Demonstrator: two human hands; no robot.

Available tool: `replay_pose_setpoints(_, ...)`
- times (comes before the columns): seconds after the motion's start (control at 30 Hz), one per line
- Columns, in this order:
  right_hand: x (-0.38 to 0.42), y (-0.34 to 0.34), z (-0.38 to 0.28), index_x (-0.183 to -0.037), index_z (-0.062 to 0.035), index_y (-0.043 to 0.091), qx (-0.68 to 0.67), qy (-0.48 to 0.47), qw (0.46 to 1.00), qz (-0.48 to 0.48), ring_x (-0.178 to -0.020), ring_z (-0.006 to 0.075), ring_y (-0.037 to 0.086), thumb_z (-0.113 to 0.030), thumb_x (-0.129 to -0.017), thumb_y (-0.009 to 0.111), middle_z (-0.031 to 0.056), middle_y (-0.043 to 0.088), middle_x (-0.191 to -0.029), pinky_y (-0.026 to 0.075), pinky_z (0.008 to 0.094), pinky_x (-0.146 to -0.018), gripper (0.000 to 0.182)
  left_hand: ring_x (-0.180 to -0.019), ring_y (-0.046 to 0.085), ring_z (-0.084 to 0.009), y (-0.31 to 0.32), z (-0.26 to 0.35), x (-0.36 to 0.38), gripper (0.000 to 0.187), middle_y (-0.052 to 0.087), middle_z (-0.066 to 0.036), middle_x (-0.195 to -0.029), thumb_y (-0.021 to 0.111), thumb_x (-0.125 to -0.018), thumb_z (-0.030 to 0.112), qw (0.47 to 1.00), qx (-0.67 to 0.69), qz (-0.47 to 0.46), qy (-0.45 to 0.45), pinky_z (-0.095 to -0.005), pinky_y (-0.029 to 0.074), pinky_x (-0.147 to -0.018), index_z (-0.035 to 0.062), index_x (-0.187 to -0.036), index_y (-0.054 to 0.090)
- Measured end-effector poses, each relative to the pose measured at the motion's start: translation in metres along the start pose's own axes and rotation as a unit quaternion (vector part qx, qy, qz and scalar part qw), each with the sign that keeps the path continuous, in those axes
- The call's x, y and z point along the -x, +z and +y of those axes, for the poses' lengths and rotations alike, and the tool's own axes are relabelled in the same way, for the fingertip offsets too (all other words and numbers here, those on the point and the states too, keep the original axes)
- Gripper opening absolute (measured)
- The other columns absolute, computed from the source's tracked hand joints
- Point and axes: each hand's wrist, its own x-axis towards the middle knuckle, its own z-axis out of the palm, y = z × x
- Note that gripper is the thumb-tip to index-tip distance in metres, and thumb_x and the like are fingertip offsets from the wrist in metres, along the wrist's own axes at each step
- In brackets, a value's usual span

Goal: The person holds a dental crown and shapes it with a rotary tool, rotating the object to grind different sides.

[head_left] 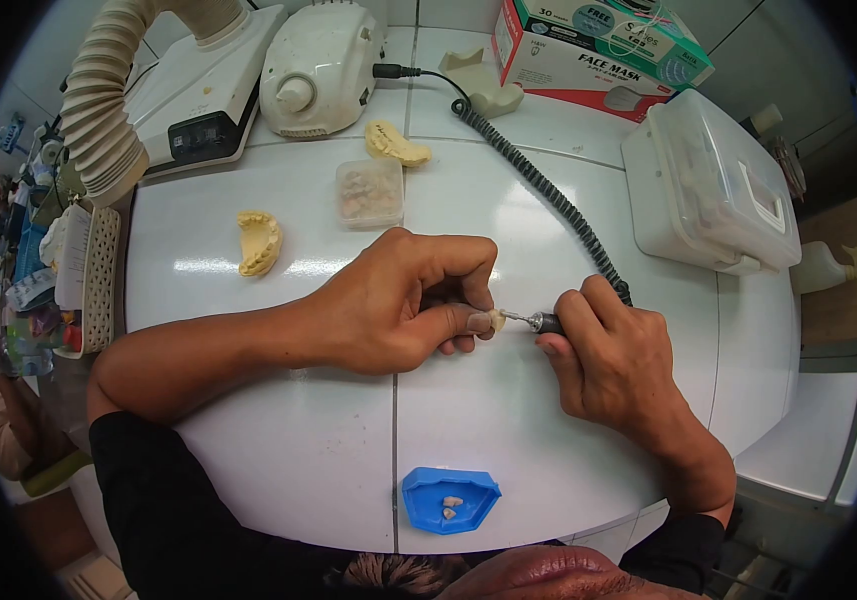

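Observation:
My left hand point(404, 300) pinches a small cream tooth piece point(497, 320) between thumb and fingers, just above the white table point(299, 440). My right hand point(609, 365) grips a grey rotary handpiece point(547, 322), and its thin bur touches the tooth piece. A black coiled cord point(549, 195) runs from the handpiece back to a white motor unit point(319, 65). Both wrists hover over the middle of the table.
A blue tray point(449, 498) with two small tooth pieces lies near the front edge. A yellow dental cast point(259, 242), a clear box of teeth point(370, 192) and another cast point(396, 145) lie farther back. A ribbed suction hose point(99, 120), a face mask box point(599, 45) and a white lidded container point(709, 185) stand around.

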Motion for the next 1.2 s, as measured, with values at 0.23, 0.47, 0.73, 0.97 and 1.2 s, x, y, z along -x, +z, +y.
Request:
replay_pose_setpoints(0.23, -0.0003, -0.0006, -0.0010, -0.094, -0.0070, 0.061, 0.001, 0.005, 1.000, -0.005, -0.052, 0.0228, 0.054, -0.033, -0.101, 0.078, 0.0070, 0.051, -0.084, 0.044, 0.0390, -0.046, 0.032, -0.094, 0.077, -0.0161, -0.0005, 0.0004, -0.0003, 0.007, 0.077, -0.015, -0.103, 0.068, -0.106, -0.003, 1.000, -0.013, -0.003, 0.002, -0.0294, 0.064, -0.078, -0.0039, -0.101, 0.063)
replay_pose_setpoints(0.47, -0.0003, -0.0005, -0.0008, -0.094, -0.0073, 0.061, -0.008, 0.005, 1.000, 0.003, -0.052, 0.0231, 0.054, -0.032, -0.101, 0.078, 0.0067, 0.051, -0.084, 0.045, 0.0393, -0.046, 0.031, -0.095, 0.077, -0.0164, 0.0000, 0.0001, 0.0001, 0.007, 0.078, -0.014, -0.104, 0.067, -0.105, -0.005, 1.000, -0.019, 0.000, 0.004, -0.0293, 0.063, -0.077, -0.0031, -0.100, 0.062)
replay_pose_setpoints(0.73, 0.0001, -0.0007, 0.0009, -0.094, -0.0073, 0.061, -0.005, -0.008, 1.000, 0.005, -0.053, 0.0223, 0.055, -0.032, -0.101, 0.078, 0.0065, 0.050, -0.084, 0.044, 0.0387, -0.045, 0.031, -0.098, 0.079, -0.0169, 0.0003, 0.0028, 0.0004, 0.010, 0.077, -0.014, -0.108, 0.066, -0.104, -0.006, 1.000, -0.015, 0.000, -0.004, -0.0283, 0.063, -0.075, -0.0011, -0.099, 0.060)
replay_pose_setpoints(0.97, 0.0006, -0.0009, 0.0008, -0.094, -0.0071, 0.060, -0.006, -0.004, 1.000, -0.002, -0.053, 0.0217, 0.056, -0.032, -0.101, 0.078, 0.0065, 0.050, -0.084, 0.043, 0.0389, -0.045, 0.031, -0.098, 0.079, -0.0171, 0.0002, 0.0039, 0.0004, 0.013, 0.076, -0.014, -0.109, 0.065, -0.104, -0.007, 1.000, -0.012, 0.004, -0.006, -0.0289, 0.062, -0.075, 0.0005, -0.097, 0.057)
replay_pose_setpoints(1.2, 0.0009, -0.0001, 0.0020, -0.095, -0.0070, 0.061, -0.013, -0.002, 1.000, 0.002, -0.053, 0.0232, 0.055, -0.032, -0.102, 0.077, 0.0069, 0.051, -0.084, 0.044, 0.0394, -0.046, 0.031, -0.097, 0.078, -0.0168, -0.0004, 0.0048, 0.0006, 0.015, 0.076, -0.014, -0.107, 0.065, -0.105, -0.007, 1.000, -0.005, 0.000, -0.005, -0.0288, 0.061, -0.074, 0.0008, -0.096, 0.055)
